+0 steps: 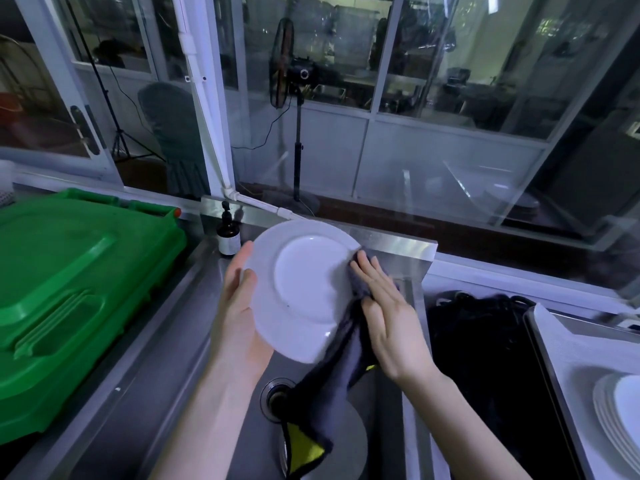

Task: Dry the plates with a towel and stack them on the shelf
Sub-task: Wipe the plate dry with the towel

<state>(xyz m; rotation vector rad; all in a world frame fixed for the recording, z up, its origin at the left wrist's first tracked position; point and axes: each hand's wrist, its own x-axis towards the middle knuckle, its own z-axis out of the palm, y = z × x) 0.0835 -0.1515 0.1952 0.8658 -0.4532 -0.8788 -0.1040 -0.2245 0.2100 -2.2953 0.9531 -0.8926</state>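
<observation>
I hold a white plate (304,289) tilted over the steel sink (194,306). My left hand (239,310) grips its left rim, thumb on the front and fingers behind. My right hand (388,313) lies flat with straight fingers and presses a dark grey towel (332,375) against the plate's right rim. The towel hangs down into the basin and shows a yellow underside at its lower end. A stack of several white plates (620,424) sits at the lower right on a white-lined tray (561,344).
A big green plastic lid or crate (69,289) fills the counter to the left. A dark pump bottle (228,233) stands behind the sink. The drain (277,396) lies under the towel, with another plate (349,445) in the basin. A black bag (485,341) lies right of the sink.
</observation>
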